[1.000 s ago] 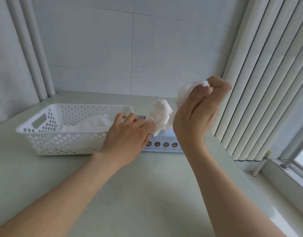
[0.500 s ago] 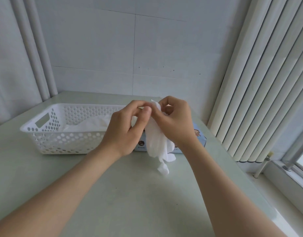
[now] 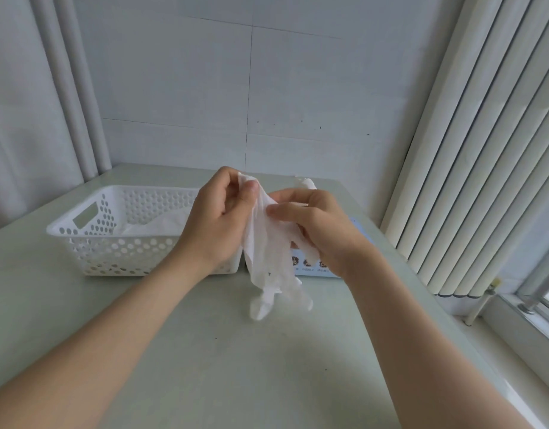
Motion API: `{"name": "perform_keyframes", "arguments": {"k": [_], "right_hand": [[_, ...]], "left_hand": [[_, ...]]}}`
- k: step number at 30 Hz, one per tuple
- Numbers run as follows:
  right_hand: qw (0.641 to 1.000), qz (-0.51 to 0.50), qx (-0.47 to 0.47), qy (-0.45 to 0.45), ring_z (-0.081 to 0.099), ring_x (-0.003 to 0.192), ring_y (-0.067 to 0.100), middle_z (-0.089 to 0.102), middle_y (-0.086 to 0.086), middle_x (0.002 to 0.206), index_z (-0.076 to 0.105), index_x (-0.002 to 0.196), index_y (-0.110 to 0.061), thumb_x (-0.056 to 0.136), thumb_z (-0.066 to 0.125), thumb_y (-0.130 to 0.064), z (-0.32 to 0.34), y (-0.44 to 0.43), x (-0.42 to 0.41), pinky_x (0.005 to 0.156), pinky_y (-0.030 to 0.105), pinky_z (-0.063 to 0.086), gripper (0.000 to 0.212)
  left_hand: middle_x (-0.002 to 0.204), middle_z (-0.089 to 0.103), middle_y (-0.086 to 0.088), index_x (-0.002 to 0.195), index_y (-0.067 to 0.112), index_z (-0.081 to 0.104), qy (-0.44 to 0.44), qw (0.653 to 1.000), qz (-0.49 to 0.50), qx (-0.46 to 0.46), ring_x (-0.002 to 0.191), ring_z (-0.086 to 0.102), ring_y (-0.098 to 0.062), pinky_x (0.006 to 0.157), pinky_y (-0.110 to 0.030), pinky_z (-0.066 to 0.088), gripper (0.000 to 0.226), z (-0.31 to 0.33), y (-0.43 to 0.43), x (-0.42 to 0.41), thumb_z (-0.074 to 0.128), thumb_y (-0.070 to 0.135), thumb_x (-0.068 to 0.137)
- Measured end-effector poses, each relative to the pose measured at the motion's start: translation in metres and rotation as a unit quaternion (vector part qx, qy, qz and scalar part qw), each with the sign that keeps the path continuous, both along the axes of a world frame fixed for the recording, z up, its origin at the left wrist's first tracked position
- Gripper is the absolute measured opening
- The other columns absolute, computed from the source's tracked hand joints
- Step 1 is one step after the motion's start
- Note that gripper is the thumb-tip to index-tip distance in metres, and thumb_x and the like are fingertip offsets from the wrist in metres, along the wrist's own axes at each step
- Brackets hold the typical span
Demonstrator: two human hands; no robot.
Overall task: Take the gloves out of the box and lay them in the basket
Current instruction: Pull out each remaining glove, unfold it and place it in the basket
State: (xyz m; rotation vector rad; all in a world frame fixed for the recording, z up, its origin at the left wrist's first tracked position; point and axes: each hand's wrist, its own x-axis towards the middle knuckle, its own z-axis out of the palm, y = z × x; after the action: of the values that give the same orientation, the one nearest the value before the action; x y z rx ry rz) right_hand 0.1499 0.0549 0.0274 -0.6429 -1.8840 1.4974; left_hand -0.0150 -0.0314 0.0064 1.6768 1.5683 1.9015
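**Both hands on one glove.** My left hand (image 3: 214, 224) pinches the top edge of a thin white glove (image 3: 267, 261) between thumb and fingers, in front of the right end of the basket (image 3: 90, 239). My right hand (image 3: 319, 230), just right of the basket, grips the same glove lower down, fingers curled round its side. The glove hangs limp, its finger end dangling in front of the basket's right corner over the table (image 3: 205, 351); whether it touches the table I cannot tell. The white perforated basket holds more white gloves (image 3: 161, 224). The box (image 3: 313, 269) stands just beside the basket's right end, largely hidden by my right hand; another glove (image 3: 305, 182) pokes up above it.
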Motion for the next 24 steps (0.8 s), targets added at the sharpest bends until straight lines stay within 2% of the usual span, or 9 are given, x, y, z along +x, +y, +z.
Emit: {"name": "perform_keyframes", "arguments": {"k": [3, 6, 8, 11, 15, 18, 21, 22, 24], "right_hand": [[0.999, -0.019, 0.029, -0.024, 0.058, 0.063, 0.029, 0.066, 0.02, 0.073, 0.068, 0.089, 0.008, 0.09, 0.074, -0.023, 0.001, -0.002, -0.001, 0.062, 0.035, 0.04, 0.032], [0.998, -0.031, 0.03, 0.039, 0.048, 0.064, 0.026, 0.054, 0.008, 0.062, 0.059, 0.072, 0.006, 0.098, 0.072, -0.022, 0.002, -0.001, -0.003, 0.063, 0.035, 0.04, 0.04], [0.995, -0.032, 0.011, 0.091, 0.045, 0.064, 0.024, 0.049, 0.001, 0.058, 0.059, 0.073, 0.007, 0.101, 0.07, -0.022, 0.002, 0.001, -0.003, 0.068, 0.037, 0.041, 0.042], [0.993, -0.032, 0.01, 0.11, 0.041, 0.056, 0.017, 0.047, -0.008, 0.055, 0.064, 0.086, 0.007, 0.104, 0.065, -0.021, 0.002, 0.003, -0.001, 0.063, 0.03, 0.038, 0.033], [0.994, -0.021, 0.017, 0.104, 0.041, 0.067, 0.029, 0.057, 0.009, 0.073, 0.076, 0.098, -0.001, 0.1, 0.07, -0.023, 0.001, 0.003, 0.0, 0.06, 0.031, 0.031, 0.023], [0.995, -0.005, 0.0, 0.104, 0.06, 0.077, 0.03, 0.071, 0.014, 0.09, 0.079, 0.101, -0.009, 0.099, 0.073, -0.024, 0.001, 0.002, -0.002, 0.064, 0.033, 0.042, 0.016], [0.998, 0.017, 0.024, 0.063, 0.057, 0.067, 0.028, 0.07, 0.008, 0.075, 0.08, 0.098, -0.009, 0.098, 0.075, -0.031, 0.002, -0.003, -0.006, 0.063, 0.035, 0.041, 0.022], [0.998, 0.032, 0.031, 0.049, 0.061, 0.068, 0.034, 0.072, 0.015, 0.078, 0.08, 0.098, -0.006, 0.096, 0.077, -0.031, 0.001, -0.004, -0.008, 0.066, 0.04, 0.047, 0.025], [0.997, 0.048, 0.032, 0.041, 0.071, 0.09, 0.048, 0.075, 0.03, 0.1, 0.076, 0.102, 0.003, 0.093, 0.079, -0.028, -0.001, -0.008, -0.013, 0.081, 0.053, 0.053, 0.032]], "left_hand": [[0.086, 0.061, 0.01, 0.103, 0.015, 0.059, -0.004, 0.999, 0.037, -0.016, 0.076, 0.056, -0.003, 0.071, -0.018, 0.043, 0.016, 0.0, 0.002, -0.006, 0.05, 0.025, 0.111], [0.092, 0.063, 0.002, 0.103, 0.013, 0.06, -0.025, 0.999, 0.035, -0.033, 0.084, 0.057, -0.011, 0.076, -0.028, 0.044, 0.021, 0.002, 0.001, -0.01, 0.045, 0.023, 0.112], [0.082, 0.05, -0.001, 0.091, 0.009, 0.053, -0.043, 0.998, 0.0, -0.046, 0.077, 0.046, -0.014, 0.071, -0.033, 0.038, 0.031, 0.007, -0.003, -0.008, 0.045, 0.031, 0.113], [0.076, 0.044, -0.001, 0.085, 0.009, 0.052, -0.024, 0.997, -0.051, -0.051, 0.07, 0.043, -0.013, 0.064, -0.027, 0.035, 0.047, 0.012, -0.009, -0.006, 0.053, 0.052, 0.105], [0.07, 0.046, -0.001, 0.082, 0.003, 0.055, -0.021, 0.999, -0.027, -0.038, 0.066, 0.045, -0.013, 0.061, -0.026, 0.037, 0.043, 0.014, -0.01, -0.006, 0.06, 0.037, 0.106], [0.071, 0.04, -0.003, 0.078, 0.011, 0.056, -0.045, 0.999, -0.023, -0.02, 0.067, 0.039, -0.016, 0.063, -0.028, 0.034, 0.036, 0.017, -0.009, -0.01, 0.057, 0.029, 0.109], [0.077, 0.045, -0.007, 0.091, 0.006, 0.065, -0.058, 0.998, -0.024, -0.013, 0.072, 0.041, -0.021, 0.069, -0.033, 0.035, 0.03, 0.019, -0.008, -0.018, 0.061, 0.031, 0.107], [0.076, 0.047, -0.006, 0.094, 0.006, 0.067, -0.06, 0.998, -0.019, -0.011, 0.072, 0.043, -0.019, 0.069, -0.031, 0.036, 0.027, 0.02, -0.008, -0.02, 0.063, 0.03, 0.106], [0.075, 0.056, 0.006, 0.097, 0.01, 0.07, -0.059, 0.998, -0.002, -0.006, 0.07, 0.05, -0.009, 0.067, -0.022, 0.042, 0.022, 0.023, -0.01, -0.025, 0.067, 0.031, 0.103]]}}
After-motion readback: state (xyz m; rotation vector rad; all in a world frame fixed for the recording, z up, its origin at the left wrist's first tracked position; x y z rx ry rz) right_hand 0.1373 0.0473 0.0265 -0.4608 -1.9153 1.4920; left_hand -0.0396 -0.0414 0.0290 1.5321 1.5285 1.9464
